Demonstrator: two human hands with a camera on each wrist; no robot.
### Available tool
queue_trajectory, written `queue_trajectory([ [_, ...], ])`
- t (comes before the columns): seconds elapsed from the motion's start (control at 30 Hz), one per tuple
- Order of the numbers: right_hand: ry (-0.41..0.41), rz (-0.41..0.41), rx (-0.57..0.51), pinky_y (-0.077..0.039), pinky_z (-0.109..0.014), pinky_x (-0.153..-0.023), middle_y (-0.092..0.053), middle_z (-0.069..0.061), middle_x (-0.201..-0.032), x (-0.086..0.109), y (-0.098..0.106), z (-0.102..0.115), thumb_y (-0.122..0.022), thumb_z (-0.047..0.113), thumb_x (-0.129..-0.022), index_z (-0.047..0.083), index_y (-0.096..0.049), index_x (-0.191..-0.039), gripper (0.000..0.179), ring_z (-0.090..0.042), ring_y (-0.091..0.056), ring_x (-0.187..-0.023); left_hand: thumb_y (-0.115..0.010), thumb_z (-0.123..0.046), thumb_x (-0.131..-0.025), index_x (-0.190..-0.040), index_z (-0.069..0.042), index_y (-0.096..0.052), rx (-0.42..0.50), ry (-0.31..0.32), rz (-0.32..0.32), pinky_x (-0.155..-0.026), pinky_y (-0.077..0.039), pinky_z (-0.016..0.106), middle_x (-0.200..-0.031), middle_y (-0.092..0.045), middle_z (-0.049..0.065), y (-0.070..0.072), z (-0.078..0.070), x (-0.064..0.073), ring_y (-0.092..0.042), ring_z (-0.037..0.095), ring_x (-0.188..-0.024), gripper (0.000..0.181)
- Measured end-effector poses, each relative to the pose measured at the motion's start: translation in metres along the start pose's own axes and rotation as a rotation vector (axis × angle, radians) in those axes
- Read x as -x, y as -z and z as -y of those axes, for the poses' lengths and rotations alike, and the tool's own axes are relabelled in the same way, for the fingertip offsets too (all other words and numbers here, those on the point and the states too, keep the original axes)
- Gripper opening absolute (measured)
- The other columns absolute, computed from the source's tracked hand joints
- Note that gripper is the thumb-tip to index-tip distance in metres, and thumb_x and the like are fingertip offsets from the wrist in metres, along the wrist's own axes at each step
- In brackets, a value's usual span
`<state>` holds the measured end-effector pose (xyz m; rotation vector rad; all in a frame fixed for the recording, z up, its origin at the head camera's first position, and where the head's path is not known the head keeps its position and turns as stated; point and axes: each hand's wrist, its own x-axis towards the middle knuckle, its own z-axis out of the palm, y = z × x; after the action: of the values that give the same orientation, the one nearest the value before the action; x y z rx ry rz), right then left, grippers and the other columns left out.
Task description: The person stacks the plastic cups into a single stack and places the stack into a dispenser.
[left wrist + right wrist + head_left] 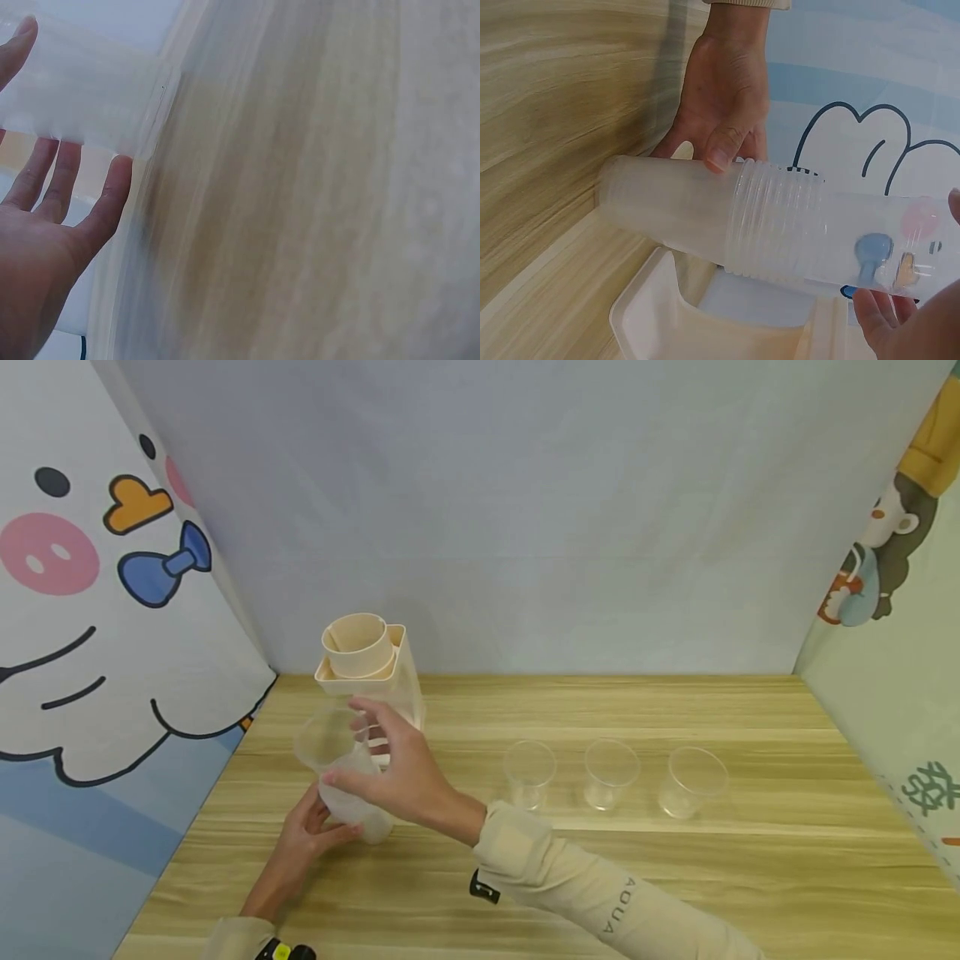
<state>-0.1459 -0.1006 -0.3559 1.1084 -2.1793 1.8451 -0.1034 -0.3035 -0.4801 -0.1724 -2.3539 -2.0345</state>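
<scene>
My left hand [300,839] grips a stack of clear plastic cups [667,199] near its lower end; the left wrist view shows fingers and thumb on opposite sides of the stack [82,94]. With thumb and fingers round it, my right hand [408,777] holds the top plastic cup [322,745]. In the right wrist view this cup [847,232] stands well out past the stacked rims, its lower part apparently still inside them. The stack is tilted, mouth end up and to the left. Just behind the hands stands a cream plastic holder [408,681] with a round tube [360,660] on top.
Three clear plastic cups stand upright in a row on the wooden table [600,902]: a left one [530,797], a middle one [602,797] and a right one [678,806]. A pale curtain [525,527] hangs behind, with cartoon-printed sheets at both sides.
</scene>
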Motion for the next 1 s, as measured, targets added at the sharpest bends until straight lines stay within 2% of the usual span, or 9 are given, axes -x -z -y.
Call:
queue_trajectory([
  [0.3,0.012,0.006,0.003,-0.048,-0.021,-0.086,-0.058,-0.010,-0.114,0.000,-0.001,-0.004,-0.080,0.016,-0.076,0.009,-0.043,-0.137,0.072,-0.018,-0.056,-0.103,-0.070,-0.004,-0.084,-0.147,-0.015,-0.031,-0.026,0.016,-0.001,-0.088,-0.048,0.022,-0.132,-0.048,-0.004,0.000,0.000,-0.001,-0.050,0.007,-0.116,0.075],
  [0.63,0.009,-0.012,-0.015,-0.048,-0.022,-0.087,-0.058,-0.012,-0.115,-0.001,-0.004,-0.005,-0.079,0.014,-0.077,0.006,-0.043,-0.135,0.069,-0.019,-0.057,-0.105,-0.069,0.002,-0.082,-0.146,-0.012,-0.032,0.000,-0.031,0.000,-0.086,-0.049,0.023,-0.128,-0.051,-0.004,0.001,0.005,0.000,-0.052,0.008,-0.113,0.075],
  [0.87,-0.030,0.009,0.024,-0.048,-0.023,-0.089,-0.057,-0.008,-0.118,0.003,-0.007,-0.011,-0.079,0.016,-0.077,0.005,-0.043,-0.135,0.070,-0.011,-0.054,-0.107,-0.071,-0.005,-0.083,-0.146,-0.016,-0.031,-0.025,0.032,-0.011,-0.088,-0.048,0.022,-0.135,-0.046,-0.001,0.002,0.005,-0.001,-0.050,0.007,-0.116,0.076],
  [1.0,-0.023,0.023,0.037,-0.047,-0.023,-0.089,-0.055,-0.008,-0.121,0.005,-0.008,-0.015,-0.079,0.015,-0.077,0.006,-0.042,-0.137,0.071,-0.013,-0.054,-0.109,-0.072,-0.009,-0.084,-0.147,-0.020,-0.030,-0.038,0.063,-0.007,-0.091,-0.045,0.020,-0.141,-0.041,0.004,0.002,0.004,-0.003,-0.047,0.009,-0.120,0.076],
])
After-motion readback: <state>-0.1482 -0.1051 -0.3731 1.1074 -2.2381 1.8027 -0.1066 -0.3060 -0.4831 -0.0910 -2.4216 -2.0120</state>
